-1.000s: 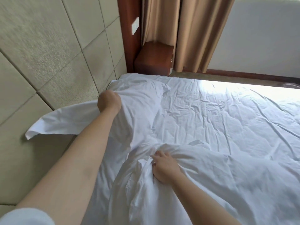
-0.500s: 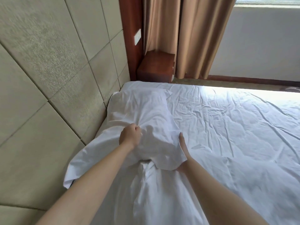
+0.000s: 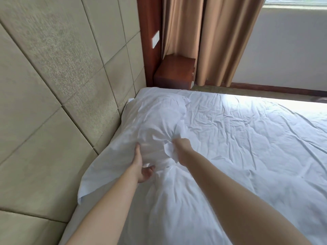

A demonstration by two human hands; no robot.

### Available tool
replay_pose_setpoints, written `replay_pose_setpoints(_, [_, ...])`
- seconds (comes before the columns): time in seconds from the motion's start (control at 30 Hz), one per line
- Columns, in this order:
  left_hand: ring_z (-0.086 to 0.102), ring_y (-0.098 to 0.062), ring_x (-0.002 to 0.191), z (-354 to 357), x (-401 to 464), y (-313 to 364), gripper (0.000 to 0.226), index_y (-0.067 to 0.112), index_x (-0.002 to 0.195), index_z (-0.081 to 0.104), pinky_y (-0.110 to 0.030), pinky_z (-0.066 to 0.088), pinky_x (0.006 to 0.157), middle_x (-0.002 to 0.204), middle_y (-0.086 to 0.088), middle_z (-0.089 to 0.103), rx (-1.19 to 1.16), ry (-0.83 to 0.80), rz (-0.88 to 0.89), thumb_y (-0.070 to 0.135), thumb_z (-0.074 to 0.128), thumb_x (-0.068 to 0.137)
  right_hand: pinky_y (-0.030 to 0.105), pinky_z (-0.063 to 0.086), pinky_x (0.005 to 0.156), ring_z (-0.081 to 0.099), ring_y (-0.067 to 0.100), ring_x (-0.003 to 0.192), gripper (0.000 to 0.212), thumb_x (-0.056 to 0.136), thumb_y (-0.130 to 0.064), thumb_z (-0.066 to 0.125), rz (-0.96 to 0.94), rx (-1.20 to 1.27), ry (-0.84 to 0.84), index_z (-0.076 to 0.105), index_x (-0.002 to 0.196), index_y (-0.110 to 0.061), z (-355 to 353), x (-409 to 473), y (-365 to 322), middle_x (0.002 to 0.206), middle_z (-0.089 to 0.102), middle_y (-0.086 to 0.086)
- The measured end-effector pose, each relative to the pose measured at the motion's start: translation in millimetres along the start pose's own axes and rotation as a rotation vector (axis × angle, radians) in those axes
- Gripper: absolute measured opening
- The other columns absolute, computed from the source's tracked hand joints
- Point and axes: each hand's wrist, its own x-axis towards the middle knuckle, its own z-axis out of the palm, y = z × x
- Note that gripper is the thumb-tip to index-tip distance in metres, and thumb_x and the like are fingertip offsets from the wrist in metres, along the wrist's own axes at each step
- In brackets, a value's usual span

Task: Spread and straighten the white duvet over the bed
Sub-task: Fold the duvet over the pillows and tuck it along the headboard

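Padded headboard wall [image 3: 53,85], wooden nightstand [image 3: 175,71] and tan curtains [image 3: 212,38] border the bed. White duvet [image 3: 238,147] covers the mattress, bunched near the headboard; left hand [image 3: 141,167] lies open-fingered against the bunch, right hand [image 3: 182,147] pinches a fold. No legible writing.

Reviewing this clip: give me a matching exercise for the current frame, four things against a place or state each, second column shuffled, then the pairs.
1. left hand
2. right hand
3. curtain
4. nightstand

A. stands in the corner beyond the bed
B. pinches bunched white fabric
C. hangs beside the window
D. fingers extended against the fabric fold near the headboard

Pairs: 1-D, 2-B, 3-C, 4-A
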Motion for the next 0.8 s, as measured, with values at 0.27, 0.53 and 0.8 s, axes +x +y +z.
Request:
replay_pose_setpoints(0.27, [0.062,-0.017,0.061,10.3,-78.5,54.8,0.012,0.01,0.081,0.054,-0.022,0.052,0.046,0.069,-0.006,0.061,-0.456,-0.155,0.381,0.009,0.044,0.088,0.028,0.041,0.062,0.054,0.023,0.075,0.01,0.087,-0.018,0.049,-0.259,0.245,-0.147,0.055,0.094,-0.015,-3.8,-78.7,-52.2,0.086,0.056,0.008])
replay_pose_setpoints(0.53, [0.051,-0.014,0.064,40.8,-193.9,0.9,0.02,0.011,0.077,0.049,-0.01,0.04,0.047,0.067,0.002,0.05,0.01,-0.064,0.82,-0.002,0.049,0.092,0.028,0.039,0.055,0.05,0.017,0.066,0.009,0.088,-0.02,0.053,-0.391,0.357,-0.093,0.054,0.081,-0.014,-62.7,-181.2,-51.9,0.078,0.056,0.007])
replay_pose_setpoints(0.8, [0.053,-0.015,0.072,65.2,-289.5,-91.6,0.005,0.008,0.085,0.058,-0.012,0.04,0.054,0.073,0.003,0.055,0.252,-0.116,1.055,0.004,0.059,0.089,0.023,0.038,0.046,0.048,0.012,0.055,0.023,0.09,-0.022,0.051,-0.496,0.616,-0.156,0.05,0.067,-0.02,-141.9,-288.2,11.2,0.061,0.047,-0.002])
